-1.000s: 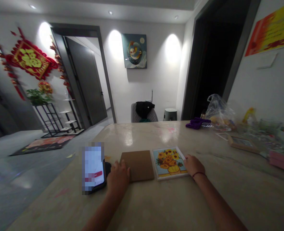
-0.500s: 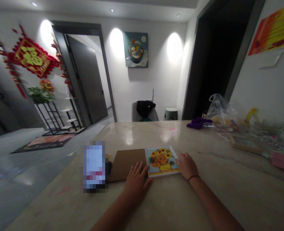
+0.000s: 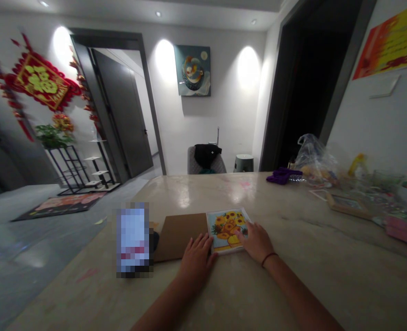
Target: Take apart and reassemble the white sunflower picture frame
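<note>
Left hand: held open, fingers spread, laid flat by the picture's lower left edge; nothing is gripped.
Right hand: held open, fingertips placed on the picture's right side; no grip is taken.
Sunflower picture: laid flat, lower centre of the view; judged light and stiff, best taken by its white edges.
Cardboard square: placed against the picture's left side.
Beyond: a blurred phone on the stone table; a plastic bag, right.
</note>
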Available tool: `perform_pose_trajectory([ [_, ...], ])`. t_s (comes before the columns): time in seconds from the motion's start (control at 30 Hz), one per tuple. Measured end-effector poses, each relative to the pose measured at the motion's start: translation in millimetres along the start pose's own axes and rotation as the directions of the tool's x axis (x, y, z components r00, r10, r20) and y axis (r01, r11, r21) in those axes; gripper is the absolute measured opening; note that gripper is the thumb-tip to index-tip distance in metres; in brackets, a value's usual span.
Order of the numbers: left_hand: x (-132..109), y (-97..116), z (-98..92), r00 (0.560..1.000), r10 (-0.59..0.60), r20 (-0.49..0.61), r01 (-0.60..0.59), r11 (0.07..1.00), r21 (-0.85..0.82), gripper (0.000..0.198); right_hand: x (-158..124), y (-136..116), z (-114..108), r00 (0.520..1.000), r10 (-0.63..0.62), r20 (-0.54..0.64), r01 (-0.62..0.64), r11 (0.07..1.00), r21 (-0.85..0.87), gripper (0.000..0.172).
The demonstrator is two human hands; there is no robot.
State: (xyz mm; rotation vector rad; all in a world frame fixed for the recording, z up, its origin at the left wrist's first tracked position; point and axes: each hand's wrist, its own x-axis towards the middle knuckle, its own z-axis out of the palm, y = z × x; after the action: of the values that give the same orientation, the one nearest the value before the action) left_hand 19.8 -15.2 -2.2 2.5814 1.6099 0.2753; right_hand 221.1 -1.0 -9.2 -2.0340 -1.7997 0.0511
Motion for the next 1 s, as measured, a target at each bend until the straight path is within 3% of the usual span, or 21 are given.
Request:
perform_pose_trajectory([
  [0.2,0,1,-0.3,1.0,0.002,-0.004,-0.002,1.0,-0.014,0.047,4,16,-6,0.997,-0.001,0.08,-0.016,0.977,0.212,0.058],
  [0.4,-2,4,-2.9,1.0,0.004,-0.009,-0.004,1.0,0.001,0.046,1,23,-7,0.985,-0.104,0.141,0.064,0.962,0.265,0.087],
  [0.6,-2,4,-2.0,1.0,0.007,-0.008,-0.007,1.0,0.012,0.045,5,33,-7,0.982,-0.129,0.14,0.073,0.935,0.346,0.08],
  [1.0,0,1,0.8,1.0,0.005,-0.024,-0.005,1.0,-0.003,0.045,7,45,0,0.969,-0.195,0.152,0.06,0.783,0.619,0.099],
])
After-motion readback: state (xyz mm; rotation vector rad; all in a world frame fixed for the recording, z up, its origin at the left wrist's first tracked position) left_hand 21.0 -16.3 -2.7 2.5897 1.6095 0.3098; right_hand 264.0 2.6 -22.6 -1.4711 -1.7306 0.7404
